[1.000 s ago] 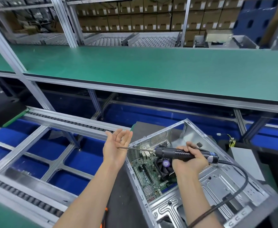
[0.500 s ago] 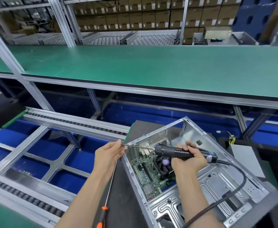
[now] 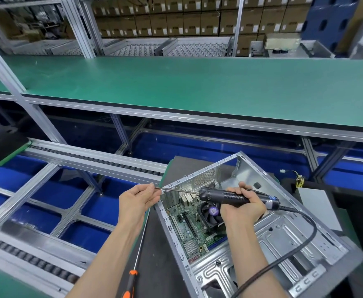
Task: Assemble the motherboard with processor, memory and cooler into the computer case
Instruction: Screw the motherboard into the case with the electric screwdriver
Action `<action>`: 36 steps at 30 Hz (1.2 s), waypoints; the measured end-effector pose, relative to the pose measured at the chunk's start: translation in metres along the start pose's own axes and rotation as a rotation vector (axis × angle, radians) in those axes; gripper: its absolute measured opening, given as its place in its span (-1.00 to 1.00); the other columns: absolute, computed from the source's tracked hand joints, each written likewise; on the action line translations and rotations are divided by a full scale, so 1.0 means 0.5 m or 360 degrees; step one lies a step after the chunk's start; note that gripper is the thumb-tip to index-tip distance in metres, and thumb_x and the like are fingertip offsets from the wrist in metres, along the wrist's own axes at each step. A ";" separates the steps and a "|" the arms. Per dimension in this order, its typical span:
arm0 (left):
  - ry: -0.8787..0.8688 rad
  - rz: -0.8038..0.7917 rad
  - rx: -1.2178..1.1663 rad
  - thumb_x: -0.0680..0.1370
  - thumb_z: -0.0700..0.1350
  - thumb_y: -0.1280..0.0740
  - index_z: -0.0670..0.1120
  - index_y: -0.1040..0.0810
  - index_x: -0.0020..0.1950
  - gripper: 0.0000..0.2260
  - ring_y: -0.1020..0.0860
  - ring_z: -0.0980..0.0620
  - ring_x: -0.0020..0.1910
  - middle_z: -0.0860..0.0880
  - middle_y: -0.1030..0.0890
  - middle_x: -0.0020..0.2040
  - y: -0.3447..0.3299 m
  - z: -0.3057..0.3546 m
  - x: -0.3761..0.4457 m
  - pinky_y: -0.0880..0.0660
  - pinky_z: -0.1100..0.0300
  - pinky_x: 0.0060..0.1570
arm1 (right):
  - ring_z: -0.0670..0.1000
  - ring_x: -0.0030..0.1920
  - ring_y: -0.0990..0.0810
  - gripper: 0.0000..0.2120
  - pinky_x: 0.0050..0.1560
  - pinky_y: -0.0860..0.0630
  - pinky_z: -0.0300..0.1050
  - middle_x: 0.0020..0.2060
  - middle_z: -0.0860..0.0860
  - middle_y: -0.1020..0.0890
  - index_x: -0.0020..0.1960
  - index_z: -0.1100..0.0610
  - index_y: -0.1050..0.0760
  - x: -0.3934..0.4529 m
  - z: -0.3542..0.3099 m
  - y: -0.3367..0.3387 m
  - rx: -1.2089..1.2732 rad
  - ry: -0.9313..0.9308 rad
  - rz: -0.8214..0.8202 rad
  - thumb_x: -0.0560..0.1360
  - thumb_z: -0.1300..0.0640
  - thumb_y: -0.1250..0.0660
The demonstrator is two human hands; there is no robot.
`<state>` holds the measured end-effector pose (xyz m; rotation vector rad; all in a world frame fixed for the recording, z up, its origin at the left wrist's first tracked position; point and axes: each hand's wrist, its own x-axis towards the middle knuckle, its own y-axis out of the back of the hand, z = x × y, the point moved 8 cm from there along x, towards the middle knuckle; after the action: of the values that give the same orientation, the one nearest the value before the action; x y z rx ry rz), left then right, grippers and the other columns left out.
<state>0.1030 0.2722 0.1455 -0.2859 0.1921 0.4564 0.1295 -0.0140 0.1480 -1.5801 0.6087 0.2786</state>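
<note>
Seen from the head camera, a person works over an open metal computer case (image 3: 279, 237) lying on a dark mat (image 3: 157, 250) at an assembly line. The right hand (image 3: 242, 206) is wrapped around the black body of a powered screwdriver (image 3: 230, 195), held level above the case, its cable (image 3: 294, 241) looping away across the case floor towards the lower edge of the picture. The left hand (image 3: 138, 200) pinches the tip of the tool's long thin bit (image 3: 176, 189) between thumb and fingers, just outside the case's left wall. Inside the case, the green motherboard (image 3: 189, 226) sits in the left half, with the cooler fan (image 3: 209, 214) on it, partly hidden by the right hand. Whether memory sticks are fitted cannot be told. A long orange-handled screwdriver (image 3: 133, 274) lies on the mat beside the case, under the left forearm. Beyond, a green tabletop (image 3: 197, 87) runs the width of the scene, with roller rails (image 3: 94, 160) below it and stacked cardboard boxes (image 3: 176, 22) on shelving behind.
</note>
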 end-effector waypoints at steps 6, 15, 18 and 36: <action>-0.0037 -0.0061 0.0070 0.52 -0.22 -0.47 -0.29 -0.65 0.03 -0.84 -0.71 -0.16 -0.04 -0.24 -0.72 -0.09 0.005 0.005 0.016 -0.64 0.20 -0.10 | -0.05 -0.49 -0.41 -0.82 -0.38 -0.47 -0.28 -0.36 0.01 -0.55 -0.25 0.16 -0.42 0.005 0.002 -0.002 -0.0001 -0.0030 0.0015 0.23 0.38 -0.18; -0.0051 -0.0209 0.0369 0.53 -0.14 -0.46 -0.22 -0.70 -0.06 -0.86 -0.72 -0.18 -0.14 -0.26 -0.71 -0.15 0.005 0.021 0.037 -0.64 0.20 -0.20 | -0.05 -0.47 -0.39 -0.82 -0.37 -0.45 -0.27 -0.34 0.02 -0.55 -0.22 0.16 -0.40 0.012 0.008 -0.007 0.0008 -0.0063 0.0011 0.25 0.38 -0.18; -0.0052 -0.0197 0.0323 0.50 -0.16 -0.49 -0.25 -0.69 -0.07 -0.85 -0.71 -0.20 -0.12 -0.26 -0.71 -0.16 0.004 0.020 0.037 -0.65 0.19 -0.18 | -0.05 -0.46 -0.39 -0.81 -0.33 -0.42 -0.24 -0.35 0.02 -0.56 -0.22 0.15 -0.40 0.014 0.011 -0.006 0.0023 -0.0068 -0.0015 0.24 0.38 -0.17; -0.0256 -0.0091 0.0371 0.57 -0.08 -0.44 -0.07 -0.72 -0.11 -0.88 -0.72 -0.10 -0.13 -0.14 -0.73 -0.17 -0.014 0.017 0.028 -0.63 0.23 -0.16 | -0.05 -0.47 -0.41 -0.81 -0.27 -0.42 -0.24 -0.34 0.02 -0.59 -0.26 0.15 -0.42 0.026 -0.005 -0.019 0.0040 0.0007 -0.0050 0.22 0.38 -0.19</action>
<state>0.1195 0.2743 0.1515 -0.0259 0.0786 0.3943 0.1448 -0.0192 0.1497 -1.5649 0.5879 0.2432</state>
